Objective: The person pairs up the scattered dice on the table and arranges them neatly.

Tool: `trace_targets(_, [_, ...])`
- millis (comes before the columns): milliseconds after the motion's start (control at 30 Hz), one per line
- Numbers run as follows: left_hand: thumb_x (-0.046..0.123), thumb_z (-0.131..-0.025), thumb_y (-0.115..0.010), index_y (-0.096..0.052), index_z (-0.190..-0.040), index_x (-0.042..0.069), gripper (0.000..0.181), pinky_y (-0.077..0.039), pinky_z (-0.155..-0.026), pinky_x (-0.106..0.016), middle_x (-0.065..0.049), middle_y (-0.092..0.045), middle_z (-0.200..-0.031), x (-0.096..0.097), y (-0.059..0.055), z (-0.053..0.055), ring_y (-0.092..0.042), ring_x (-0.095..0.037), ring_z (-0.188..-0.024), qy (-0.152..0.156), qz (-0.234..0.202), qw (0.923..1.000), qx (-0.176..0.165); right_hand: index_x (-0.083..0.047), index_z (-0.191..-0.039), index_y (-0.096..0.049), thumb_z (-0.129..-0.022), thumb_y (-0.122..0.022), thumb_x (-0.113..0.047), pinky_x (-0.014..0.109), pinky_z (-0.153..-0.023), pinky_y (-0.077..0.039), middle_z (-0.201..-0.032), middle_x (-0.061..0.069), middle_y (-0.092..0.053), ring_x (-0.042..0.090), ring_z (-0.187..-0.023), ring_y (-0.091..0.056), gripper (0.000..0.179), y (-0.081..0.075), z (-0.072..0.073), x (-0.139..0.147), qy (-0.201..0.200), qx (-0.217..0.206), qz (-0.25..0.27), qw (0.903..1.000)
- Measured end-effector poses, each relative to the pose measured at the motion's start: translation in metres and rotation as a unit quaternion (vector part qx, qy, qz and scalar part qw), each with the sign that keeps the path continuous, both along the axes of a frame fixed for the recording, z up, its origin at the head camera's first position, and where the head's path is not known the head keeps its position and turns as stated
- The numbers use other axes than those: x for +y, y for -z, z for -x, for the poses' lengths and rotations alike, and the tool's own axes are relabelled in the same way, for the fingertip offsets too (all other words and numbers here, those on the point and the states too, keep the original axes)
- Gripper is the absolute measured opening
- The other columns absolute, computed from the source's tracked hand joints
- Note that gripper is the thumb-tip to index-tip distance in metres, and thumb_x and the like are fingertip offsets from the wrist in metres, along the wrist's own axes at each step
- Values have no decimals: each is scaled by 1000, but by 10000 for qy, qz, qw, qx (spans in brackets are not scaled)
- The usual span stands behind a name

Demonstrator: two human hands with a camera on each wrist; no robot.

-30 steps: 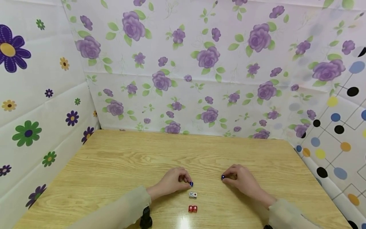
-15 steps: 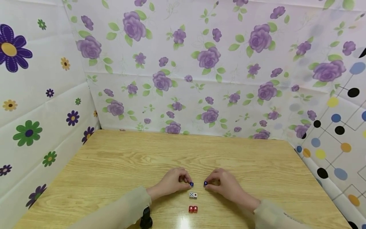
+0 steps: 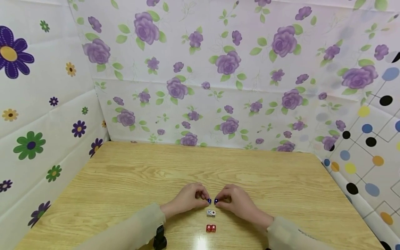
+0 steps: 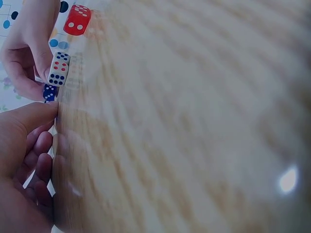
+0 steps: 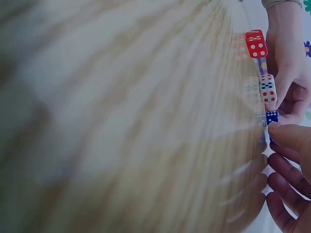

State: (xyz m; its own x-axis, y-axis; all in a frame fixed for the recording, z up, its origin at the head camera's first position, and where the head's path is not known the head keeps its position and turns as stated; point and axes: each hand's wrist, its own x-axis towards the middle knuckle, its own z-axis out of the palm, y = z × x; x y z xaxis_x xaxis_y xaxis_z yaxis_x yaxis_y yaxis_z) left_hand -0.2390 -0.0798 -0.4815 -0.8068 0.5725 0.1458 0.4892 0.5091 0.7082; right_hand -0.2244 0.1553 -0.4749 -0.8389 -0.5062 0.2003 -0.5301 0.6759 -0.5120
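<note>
In the head view my left hand [image 3: 187,198] pinches a blue die [image 3: 209,201] between thumb and forefinger, low over the wooden table. Facing it, my right hand [image 3: 239,201] pinches a second blue die [image 3: 216,201] the same way. A narrow gap separates the two blue dice. Just in front of them stand two white dice [image 3: 211,213], side by side. Nearer the body sits a pair of red dice [image 3: 210,228]. Thumb and fingers cover much of the blue dice [image 4: 49,92] in the left wrist view.
The wood-grain table [image 3: 140,173] runs back to a flower-print cloth [image 3: 203,114]. Patterned cloths also hang at the left and right sides. A black object [image 3: 159,239] is beneath the left sleeve [image 3: 137,222].
My right hand has moved left with its blue die, bringing it close to the other blue die. My left hand, the white dice and the red dice have stayed in place.
</note>
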Motion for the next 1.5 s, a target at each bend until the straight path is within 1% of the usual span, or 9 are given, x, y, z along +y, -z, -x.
trace_targets(200, [17,-84,-80,-72,-89,17,9,-43,-66,-16,2,-66,-87,1,-1,0,-52,-1,-71,-11,41,10000,23,-26,-92,-78,-83,-80,-30,21,-71,-48,-89,-14,-68,6,-84,-60,10,-1,1,-4,23,-37,-7,10000])
trace_targets(367, [17,-83,-80,-73,-89,17,9,-43,-66,-16,2,-66,-87,1,-1,1,-52,0,-71,11,36,10000,31,-26,-91,-78,-82,-81,-29,19,-70,-46,-89,-14,-69,6,-83,-60,9,-1,0,-7,-5,1,23,10000])
trace_targets(600, [16,-83,-80,-72,-88,16,10,-42,-65,-17,1,-65,-86,0,-1,1,-50,1,-70,12,16,10000,-25,-26,-90,-78,-82,-81,-28,19,-72,-48,-89,-14,-68,4,-84,-60,9,-2,-2,-9,-14,80,14,10000])
trace_targets(1000, [17,-83,-80,-72,-88,18,10,-42,-64,-17,1,-65,-86,0,-3,0,-49,1,-68,12,35,10000,-50,-26,-90,-79,-82,-81,-29,19,-71,-49,-89,-13,-69,5,-83,-61,9,-1,-2,-11,-40,188,-25,9998])
trace_targets(1233, [18,-83,-80,-72,-88,18,10,-42,-65,-17,3,-64,-86,0,-2,0,-50,-2,-70,-7,93,10000,-22,-27,-90,-78,-82,-80,-29,21,-72,-50,-91,-14,-68,5,-85,-61,8,0,-1,-11,-35,215,-133,9997])
trace_targets(1500, [18,-83,-80,-72,-89,18,10,-42,-65,-17,2,-65,-86,1,-3,0,-50,0,-70,19,81,10000,-30,-27,-90,-78,-83,-80,-29,22,-74,-51,-92,-14,-68,5,-86,-61,8,0,-2,-10,-40,242,-175,9995])
